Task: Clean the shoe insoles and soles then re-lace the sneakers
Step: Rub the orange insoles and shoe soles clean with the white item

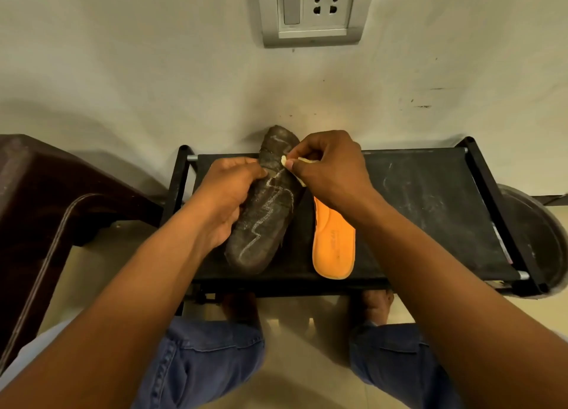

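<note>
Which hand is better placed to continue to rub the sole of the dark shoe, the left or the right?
Probably the right hand: it pinches a small pale piece against the upturned sole of the dark shoe. The left hand grips the shoe's side and steadies it on the black rack.

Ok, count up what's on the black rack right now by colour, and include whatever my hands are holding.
Dark brown: 1, the shoe, sole up, held by the left hand.
Orange: 1, the insole lying flat on the black rack.
Pale yellow: 1, a small cleaning piece pinched in the right hand.
Total: 3
</note>
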Motion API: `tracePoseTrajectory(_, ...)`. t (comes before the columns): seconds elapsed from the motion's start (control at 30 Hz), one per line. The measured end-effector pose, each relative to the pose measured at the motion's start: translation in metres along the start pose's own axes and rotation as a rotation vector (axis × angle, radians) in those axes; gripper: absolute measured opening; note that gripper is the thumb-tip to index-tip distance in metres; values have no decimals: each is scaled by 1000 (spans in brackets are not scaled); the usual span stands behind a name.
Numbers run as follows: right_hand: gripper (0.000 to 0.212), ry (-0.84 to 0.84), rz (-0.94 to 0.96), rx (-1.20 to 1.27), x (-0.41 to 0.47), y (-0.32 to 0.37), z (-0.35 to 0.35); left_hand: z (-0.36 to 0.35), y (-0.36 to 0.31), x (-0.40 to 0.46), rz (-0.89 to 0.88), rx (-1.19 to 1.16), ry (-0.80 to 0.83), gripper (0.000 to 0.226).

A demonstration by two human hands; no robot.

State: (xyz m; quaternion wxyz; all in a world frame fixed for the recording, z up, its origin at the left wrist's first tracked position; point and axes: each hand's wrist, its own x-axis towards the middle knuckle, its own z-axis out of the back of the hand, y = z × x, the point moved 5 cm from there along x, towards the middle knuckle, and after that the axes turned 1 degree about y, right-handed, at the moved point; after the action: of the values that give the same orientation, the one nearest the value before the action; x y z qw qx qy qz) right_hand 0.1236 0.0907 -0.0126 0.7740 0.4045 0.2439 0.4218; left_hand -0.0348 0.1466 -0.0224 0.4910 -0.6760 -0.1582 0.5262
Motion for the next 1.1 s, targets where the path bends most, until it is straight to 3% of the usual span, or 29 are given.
tracePoseTrajectory(0.07, 4, 39, -18, -46, -2, -8, -9, 4, 6, 9, 26, 184, -26, 15)
tracePoseTrajectory(0.2, 4, 74, -12, -180, -9, -21, -23, 15, 16, 26, -24, 792, -44, 11)
tracePoseTrajectory(0.33, 5, 48, 9, -311, -12, -26, -27, 21, 9, 23, -168, 1219, -174, 34)
tracePoseTrajectory(0.47, 6, 55, 35, -473, -17, -27, -38, 12, 10, 25, -331, 1171, -149, 65)
tracePoseTrajectory(0.67, 22, 216, 24, -568, -15, -24, -41, -8, 18, 25, -314, 1236, -88, 79)
tracePoseTrajectory(0.83, 30, 236, -35, -504, -9, -26, -37, -25, 22, 20, -271, 1345, -114, 115)
tracePoseTrajectory(1.1, 27, 197, -30, -476, -8, -25, -31, -24, 25, 24, -237, 1324, -139, 107)
